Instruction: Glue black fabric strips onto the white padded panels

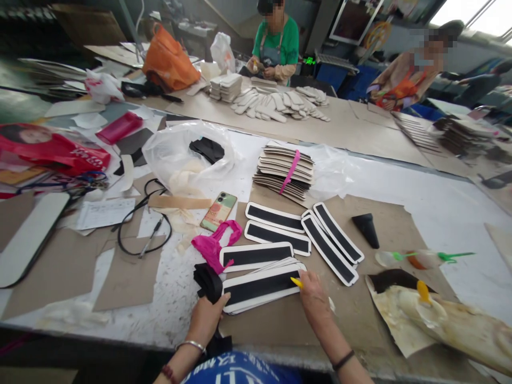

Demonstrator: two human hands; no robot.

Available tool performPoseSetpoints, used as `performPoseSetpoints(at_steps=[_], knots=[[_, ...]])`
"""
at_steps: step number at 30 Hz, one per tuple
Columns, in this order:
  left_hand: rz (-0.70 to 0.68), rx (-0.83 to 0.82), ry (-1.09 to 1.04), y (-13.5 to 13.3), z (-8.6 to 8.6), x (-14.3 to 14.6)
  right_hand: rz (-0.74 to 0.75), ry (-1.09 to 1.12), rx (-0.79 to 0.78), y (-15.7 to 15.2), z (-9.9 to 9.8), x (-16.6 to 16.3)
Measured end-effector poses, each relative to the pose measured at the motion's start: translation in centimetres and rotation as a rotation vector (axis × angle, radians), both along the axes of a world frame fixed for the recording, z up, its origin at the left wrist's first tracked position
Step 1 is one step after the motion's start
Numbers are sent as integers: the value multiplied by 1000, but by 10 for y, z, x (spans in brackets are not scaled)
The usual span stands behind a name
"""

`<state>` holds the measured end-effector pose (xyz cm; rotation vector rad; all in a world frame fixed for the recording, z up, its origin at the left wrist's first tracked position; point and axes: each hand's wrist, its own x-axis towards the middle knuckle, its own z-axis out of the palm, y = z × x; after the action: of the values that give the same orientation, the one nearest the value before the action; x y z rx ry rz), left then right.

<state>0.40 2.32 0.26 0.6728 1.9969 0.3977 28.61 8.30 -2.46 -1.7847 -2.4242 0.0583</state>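
On the white bench (460, 213), left hand (206, 316) pinches a long black-and-white panel (256, 289), likely steadying it; right hand (314, 294) grips a yellow tool (296, 282).

Window (490, 18), upper right: glares white. Desk (436, 197): evenly bright, shadows soft. Frame edges: stretched, blurred.

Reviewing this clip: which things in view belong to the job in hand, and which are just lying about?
Seemingly in the job:
- yellow tool, in the right hand
- strip stack, touched by the left hand
- black band

Seemingly just lying about:
- phone
- orange bag
- red bag
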Motion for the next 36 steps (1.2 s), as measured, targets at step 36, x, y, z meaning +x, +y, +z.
performPoseSetpoints(at_steps=[36], knots=[[38, -42, -1, 4, 8, 4, 42, 145, -7, -10, 55, -25]])
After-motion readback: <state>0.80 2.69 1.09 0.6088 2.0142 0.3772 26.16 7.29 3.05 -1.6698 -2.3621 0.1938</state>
